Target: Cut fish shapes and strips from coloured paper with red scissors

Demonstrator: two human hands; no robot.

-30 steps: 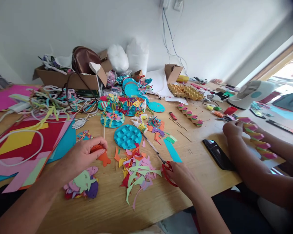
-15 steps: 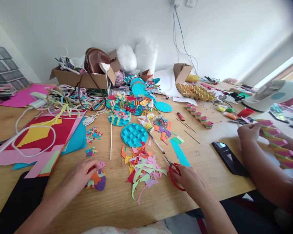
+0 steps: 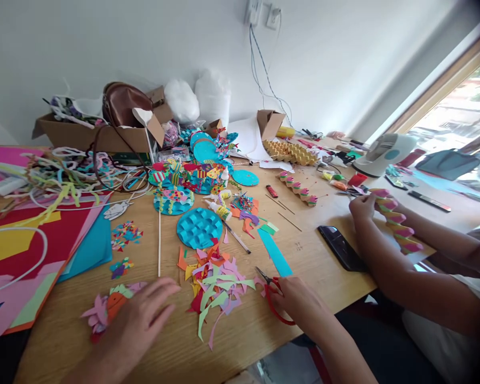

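My left hand (image 3: 142, 314) is open over the table, fingers stretched to the right, with nothing in it. Partly behind it lies a pile of cut paper fish (image 3: 114, 305) in orange, pink and green. My right hand (image 3: 300, 298) is closed around red-handled scissors (image 3: 271, 285), which rest low on the table with their tips towards the paper scraps. Between my hands spreads a heap of coloured paper scraps (image 3: 220, 288). Just behind the heap sits a round blue woven paper disc (image 3: 200, 228). A blue paper strip (image 3: 274, 252) lies beyond the scissors.
At right, another person's hands (image 3: 362, 208) hold a painted egg-carton strip (image 3: 396, 221) near a black phone (image 3: 340, 248). Coloured paper sheets (image 3: 80, 250) and tangled cords cover the left. Glue bottles (image 3: 220, 209), a pen (image 3: 238, 238) and thin sticks lie mid-table; a cardboard box (image 3: 96, 137) stands behind.
My left hand has left the paper fish pile and moved right, its fingers opening out. My right hand still holds the scissors. The view has turned to the right.
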